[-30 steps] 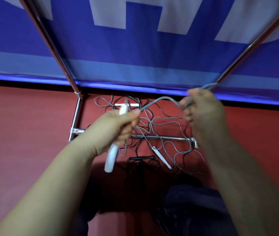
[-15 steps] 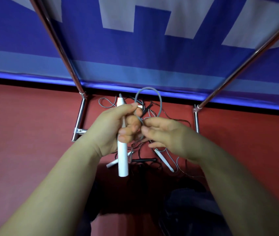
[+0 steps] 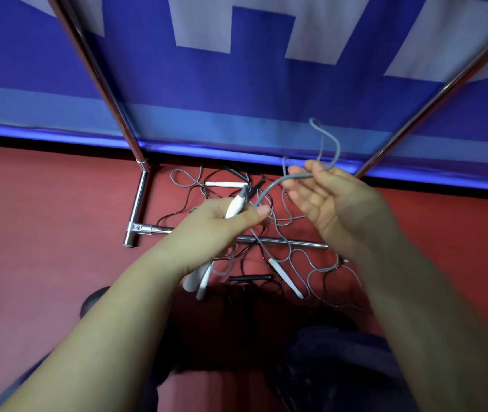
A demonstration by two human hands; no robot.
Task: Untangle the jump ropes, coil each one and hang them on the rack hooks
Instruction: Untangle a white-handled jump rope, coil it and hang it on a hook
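Observation:
My left hand (image 3: 222, 224) grips the white handle (image 3: 235, 206) of a grey jump rope (image 3: 269, 190), and the handle's lower end pokes out below the wrist. The grey rope arcs right to my right hand (image 3: 335, 209), which is palm up and pinches it between thumb and forefinger. A loop of the rope stands up above that hand. Below both hands a tangle of grey and black ropes (image 3: 293, 254) lies on the red floor, draped over the rack's low crossbar (image 3: 290, 242). In it lie two white handles (image 3: 225, 184) (image 3: 286, 278) and a black handle (image 3: 251, 278).
Two chrome rack poles (image 3: 100, 75) (image 3: 433, 99) rise left and right in front of a blue and white banner (image 3: 237, 84). A chrome foot (image 3: 135, 215) stands at the left. My dark-clothed legs (image 3: 326, 352) are at the bottom.
My right hand has moved from beside the left hand out to the right and turned palm up, drawing out the grey rope. The left hand has tilted the handle.

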